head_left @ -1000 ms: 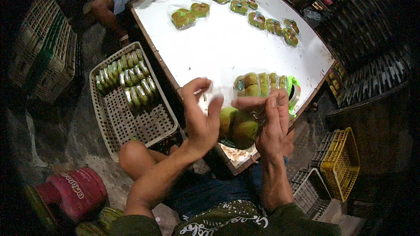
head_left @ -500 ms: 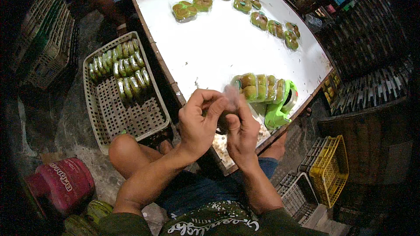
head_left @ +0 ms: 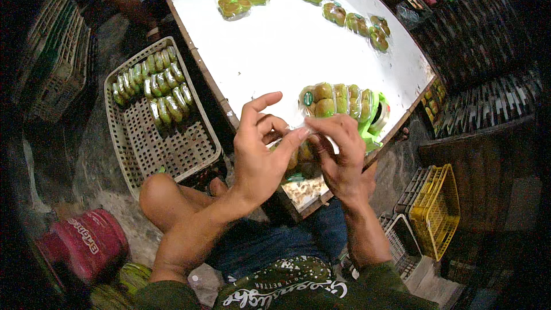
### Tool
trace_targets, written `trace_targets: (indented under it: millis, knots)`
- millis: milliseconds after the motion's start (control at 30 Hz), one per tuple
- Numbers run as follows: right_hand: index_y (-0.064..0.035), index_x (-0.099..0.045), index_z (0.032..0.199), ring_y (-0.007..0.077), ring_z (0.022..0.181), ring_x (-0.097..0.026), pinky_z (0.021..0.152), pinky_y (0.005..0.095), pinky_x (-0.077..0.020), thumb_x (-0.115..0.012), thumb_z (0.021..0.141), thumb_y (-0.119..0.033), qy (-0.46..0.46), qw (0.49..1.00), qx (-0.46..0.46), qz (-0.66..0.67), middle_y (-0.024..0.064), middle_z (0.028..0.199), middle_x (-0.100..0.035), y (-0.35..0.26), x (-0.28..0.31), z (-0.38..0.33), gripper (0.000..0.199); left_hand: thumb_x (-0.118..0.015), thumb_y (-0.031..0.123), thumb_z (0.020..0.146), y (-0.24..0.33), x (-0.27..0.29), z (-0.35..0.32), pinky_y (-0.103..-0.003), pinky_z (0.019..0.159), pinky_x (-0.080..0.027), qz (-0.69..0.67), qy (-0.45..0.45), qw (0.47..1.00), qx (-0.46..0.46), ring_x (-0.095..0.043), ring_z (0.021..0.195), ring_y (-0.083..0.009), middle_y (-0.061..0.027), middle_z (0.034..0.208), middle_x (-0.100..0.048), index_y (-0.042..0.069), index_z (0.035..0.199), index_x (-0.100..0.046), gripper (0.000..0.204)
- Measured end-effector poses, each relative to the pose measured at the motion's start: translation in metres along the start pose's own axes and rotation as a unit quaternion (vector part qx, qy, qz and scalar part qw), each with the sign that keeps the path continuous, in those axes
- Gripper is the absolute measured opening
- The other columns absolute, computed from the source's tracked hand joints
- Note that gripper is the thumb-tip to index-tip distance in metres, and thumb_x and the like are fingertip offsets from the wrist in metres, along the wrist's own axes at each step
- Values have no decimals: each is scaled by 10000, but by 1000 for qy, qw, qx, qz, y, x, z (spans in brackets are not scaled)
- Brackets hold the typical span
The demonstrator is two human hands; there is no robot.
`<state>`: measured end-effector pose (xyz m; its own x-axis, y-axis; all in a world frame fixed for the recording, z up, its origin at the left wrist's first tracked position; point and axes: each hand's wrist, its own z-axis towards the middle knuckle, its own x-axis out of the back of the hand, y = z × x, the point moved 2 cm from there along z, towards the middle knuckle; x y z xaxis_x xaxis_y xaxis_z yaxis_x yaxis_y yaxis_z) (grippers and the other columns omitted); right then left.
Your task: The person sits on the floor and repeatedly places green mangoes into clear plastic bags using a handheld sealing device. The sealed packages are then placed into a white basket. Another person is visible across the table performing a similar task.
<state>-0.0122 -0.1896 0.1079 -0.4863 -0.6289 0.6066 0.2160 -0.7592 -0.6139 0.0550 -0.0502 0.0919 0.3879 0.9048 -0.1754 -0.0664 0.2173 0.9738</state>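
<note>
My left hand (head_left: 258, 152) and my right hand (head_left: 346, 158) meet over the near corner of the white table. Thumbs and fingertips of both pinch the gathered clear plastic of a bag of green-brown buns (head_left: 306, 163); the left index finger sticks up free. The bagged buns hang just below the fingers, partly hidden by them. Right behind the hands, a row of bagged buns (head_left: 340, 99) stands packed together against a bright green tape dispenser (head_left: 376, 117), which the right hand partly covers.
More bagged buns (head_left: 235, 4) lie scattered across the white table (head_left: 252, 51). At its left stands a beige crate (head_left: 178, 146), partly filled with rows of bagged buns. A yellow crate (head_left: 439, 212) sits low at right, a pink gas cylinder (head_left: 89, 241) at lower left. Another person's leg (head_left: 129, 0) shows at upper left.
My right hand has shifted right and turned over, its fingers now pinching the plastic. My left index finger has lifted. The bagged buns between the hands now show lower down.
</note>
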Motion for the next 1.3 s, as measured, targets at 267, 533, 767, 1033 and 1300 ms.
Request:
trace_targets:
  millis: [267,533,767,1033,1300]
  knots:
    - [-33,-583,806,274,1100,-572,912,377,-484,-693,820,-19,99,980,-68,161,138,1143,-587,20,-17,11,113,-801,116,757,13,6,10,-418,935,-450,381,62,891,-238,-540,1116,-330,-125,1063,-603,32,805,-660,171]
    - [-22,-491,1193,202,1030,-582,963,334,-449,-620,903,0,286,891,-211,281,96,1100,-592,40,-15,-25,318,-612,55,857,-43,-3,12,-264,790,-415,-100,101,989,37,-496,860,-108,-7,898,-546,94,987,-522,164]
    - [79,-641,1056,185,926,-579,820,349,-454,-576,965,-371,202,851,-477,-87,149,1007,-646,192,75,-117,463,-605,82,922,-54,-22,13,-217,683,-419,-33,50,997,51,-486,773,-67,-2,872,-549,32,981,-564,88]
    - [45,-696,835,272,805,-623,750,392,-471,-657,876,-346,220,860,-428,-167,194,892,-669,184,81,-100,396,-607,87,914,-72,-22,17,-261,752,-430,63,50,996,25,-495,813,-99,-18,898,-566,15,1014,-590,125]
    - [10,-656,826,176,1002,-552,876,319,-431,-617,953,-232,180,875,-375,249,104,1054,-593,72,-17,-70,276,-599,95,930,-88,-18,19,-302,811,-456,113,110,987,30,-552,875,-155,-64,924,-606,2,1033,-601,139]
